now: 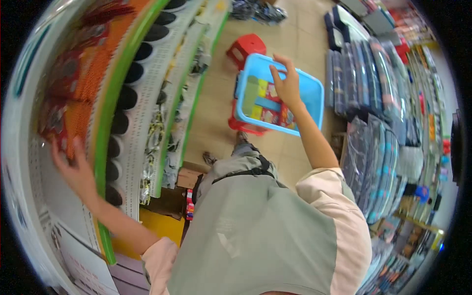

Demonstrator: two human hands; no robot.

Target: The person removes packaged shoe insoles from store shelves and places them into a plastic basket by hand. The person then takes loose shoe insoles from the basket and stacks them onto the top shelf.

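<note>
Packet (73, 118) sits at frame left, just above left hand (76, 172). Fingers spread, can't tell if gripping. Packet's red and orange.

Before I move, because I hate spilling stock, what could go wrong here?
Your left hand, at the orange-red packets, might topple some. A step could knock the blue basket, which appears close ahead of one shoe.
</note>
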